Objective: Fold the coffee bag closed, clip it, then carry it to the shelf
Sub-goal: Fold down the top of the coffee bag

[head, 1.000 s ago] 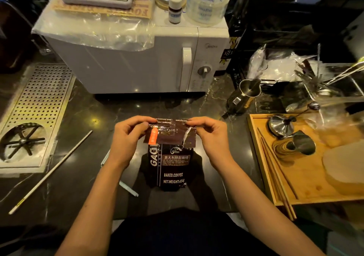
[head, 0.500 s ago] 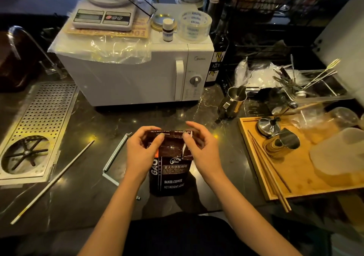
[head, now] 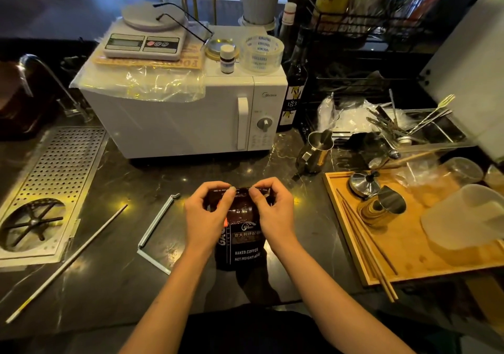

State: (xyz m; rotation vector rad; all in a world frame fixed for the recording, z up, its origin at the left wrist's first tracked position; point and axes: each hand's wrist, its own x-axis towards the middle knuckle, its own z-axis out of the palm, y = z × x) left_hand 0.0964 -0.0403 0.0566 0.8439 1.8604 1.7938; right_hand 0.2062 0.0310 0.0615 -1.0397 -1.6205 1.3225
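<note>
As the fold deepens from a second ago, left hand (head: 208, 212) and right hand (head: 272, 209) pinch the rolled top of the coffee bag (head: 241, 240), upright on the dark counter (head: 120, 258); the white clip (head: 156, 227) lies unused just left.

Dim, warm light; glare spots on the dark counter (head: 114, 266); edges bowed and blurred

Coffee bag (head: 241, 247) – "BAKED.COFFEE", "NET.WEIGHT"; bottle (head: 293, 102) – "183".
</note>
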